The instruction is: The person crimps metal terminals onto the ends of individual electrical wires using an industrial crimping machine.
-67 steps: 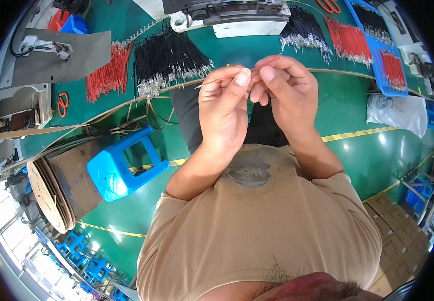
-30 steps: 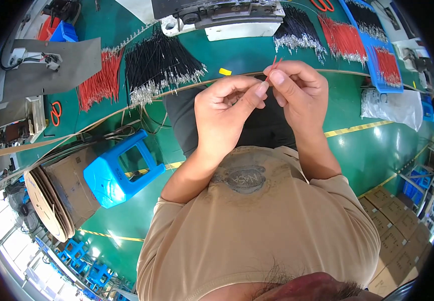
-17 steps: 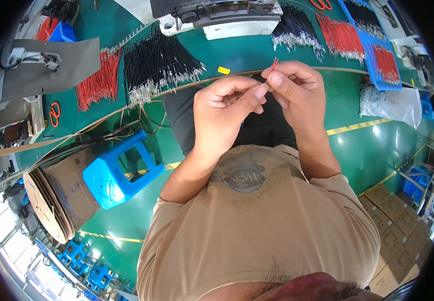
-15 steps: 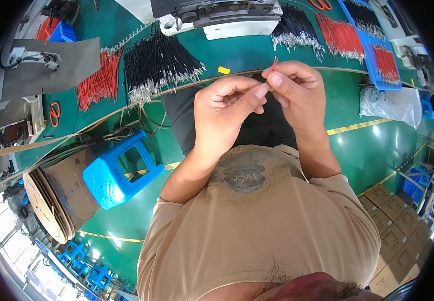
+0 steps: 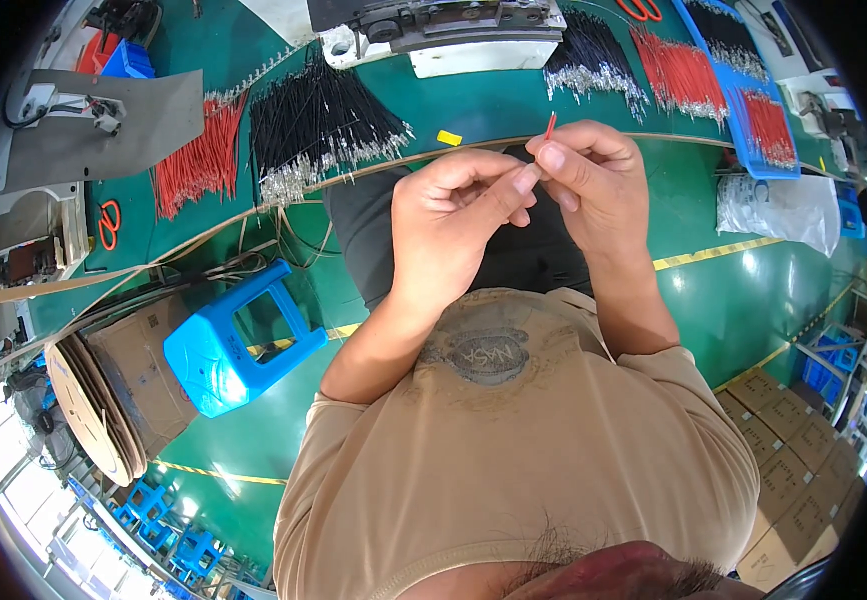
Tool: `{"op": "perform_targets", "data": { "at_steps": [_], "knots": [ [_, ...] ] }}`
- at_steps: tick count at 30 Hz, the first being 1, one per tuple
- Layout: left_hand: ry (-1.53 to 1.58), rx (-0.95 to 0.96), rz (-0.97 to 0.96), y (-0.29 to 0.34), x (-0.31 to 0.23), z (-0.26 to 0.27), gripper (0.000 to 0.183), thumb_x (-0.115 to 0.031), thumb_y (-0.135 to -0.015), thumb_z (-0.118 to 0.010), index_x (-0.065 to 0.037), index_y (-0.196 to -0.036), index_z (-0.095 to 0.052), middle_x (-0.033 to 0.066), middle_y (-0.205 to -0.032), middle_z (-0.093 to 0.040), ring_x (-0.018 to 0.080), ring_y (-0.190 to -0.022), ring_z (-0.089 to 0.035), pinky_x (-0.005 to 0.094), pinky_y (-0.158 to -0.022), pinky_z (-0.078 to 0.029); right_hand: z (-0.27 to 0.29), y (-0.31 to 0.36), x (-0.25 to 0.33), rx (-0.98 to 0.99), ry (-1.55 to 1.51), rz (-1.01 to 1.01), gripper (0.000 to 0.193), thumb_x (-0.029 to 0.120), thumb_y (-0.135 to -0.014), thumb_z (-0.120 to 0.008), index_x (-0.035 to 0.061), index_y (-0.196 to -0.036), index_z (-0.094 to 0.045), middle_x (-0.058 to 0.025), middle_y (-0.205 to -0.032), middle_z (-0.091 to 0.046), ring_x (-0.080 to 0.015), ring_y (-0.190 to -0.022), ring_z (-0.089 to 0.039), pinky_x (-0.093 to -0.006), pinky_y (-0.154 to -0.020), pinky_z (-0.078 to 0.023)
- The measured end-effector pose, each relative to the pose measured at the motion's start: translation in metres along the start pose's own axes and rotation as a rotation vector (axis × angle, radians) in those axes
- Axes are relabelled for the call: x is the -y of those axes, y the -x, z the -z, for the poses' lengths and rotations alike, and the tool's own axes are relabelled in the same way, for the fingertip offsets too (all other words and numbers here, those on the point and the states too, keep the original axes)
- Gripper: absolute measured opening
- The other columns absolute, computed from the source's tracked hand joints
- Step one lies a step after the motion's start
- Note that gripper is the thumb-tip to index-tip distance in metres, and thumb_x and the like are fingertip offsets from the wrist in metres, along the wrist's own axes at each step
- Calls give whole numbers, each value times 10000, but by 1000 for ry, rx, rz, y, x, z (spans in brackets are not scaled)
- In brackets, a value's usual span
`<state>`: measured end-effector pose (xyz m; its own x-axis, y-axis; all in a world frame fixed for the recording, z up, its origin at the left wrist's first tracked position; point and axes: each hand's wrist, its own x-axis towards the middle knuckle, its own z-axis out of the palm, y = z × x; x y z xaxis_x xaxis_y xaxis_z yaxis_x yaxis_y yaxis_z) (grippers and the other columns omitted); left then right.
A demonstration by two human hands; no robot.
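Both hands are raised in front of my chest, just off the bench's near edge, with their fingertips almost meeting. My right hand (image 5: pixel 598 190) is closed in a pinch on a short red wire (image 5: pixel 551 126), whose end sticks up above the thumb and forefinger. My left hand (image 5: pixel 448 220) is also closed, thumb against forefinger, right beside the right fingertips. What lies between the left fingers is too small and covered to make out. On the bench beyond are a fan of black wires with metal terminals (image 5: pixel 318 130) and a bunch of red wires (image 5: pixel 203 155).
A machine with a white base (image 5: pixel 488 58) stands at the bench's back. More black wires (image 5: pixel 593 60), red wires (image 5: pixel 678 75) and a blue tray (image 5: pixel 748 125) lie right. A yellow piece (image 5: pixel 448 138) sits near the edge. A blue stool (image 5: pixel 208 345) and cardboard reel (image 5: pixel 88 410) stand left.
Both hands have shifted very slightly to the right in the picture, still pinched close together. The red wire's upright end looks slightly turned.
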<state>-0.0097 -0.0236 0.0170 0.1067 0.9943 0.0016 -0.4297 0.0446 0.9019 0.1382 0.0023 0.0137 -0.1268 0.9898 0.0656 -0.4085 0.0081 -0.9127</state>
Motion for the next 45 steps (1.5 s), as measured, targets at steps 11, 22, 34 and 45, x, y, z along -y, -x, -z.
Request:
{"op": "perform_targets", "data": {
  "at_steps": [11,22,34,45],
  "knots": [
    [1,-6,13,0,1,0,74,-21,-840,-650,39,-882,-657,82,-756,-643,93,-621,-578,201,-559,-468,0,0,0,-5,-15,-29,79,78,-808,-691,3,-832,-693,-18,-636,-602,-36,-472,-394,-185,-424,-274],
    [22,3,24,-1,4,-2,79,-32,-844,-650,35,-885,-654,81,-743,-640,93,-605,-573,197,-542,-462,3,-1,-1,18,-83,-47,58,62,-807,-680,9,-829,-685,-17,-663,-614,-33,-484,-390,-186,-437,-278],
    [-5,121,-26,-14,-15,2,140,-62,-868,-631,27,-975,-616,36,-873,-630,65,-784,-565,195,-678,-453,4,6,14,88,170,19,45,38,-792,-688,-3,-805,-675,3,-645,-594,-18,-522,-417,-180,-450,-276],
    [-54,27,-181,-11,1,2,36,11,-829,-649,20,-862,-638,48,-842,-601,86,-729,-580,202,-637,-458,-3,15,24,151,397,-35,65,44,-835,-660,-16,-861,-665,6,-683,-593,-29,-571,-458,-186,-483,-345]
  ]
}}
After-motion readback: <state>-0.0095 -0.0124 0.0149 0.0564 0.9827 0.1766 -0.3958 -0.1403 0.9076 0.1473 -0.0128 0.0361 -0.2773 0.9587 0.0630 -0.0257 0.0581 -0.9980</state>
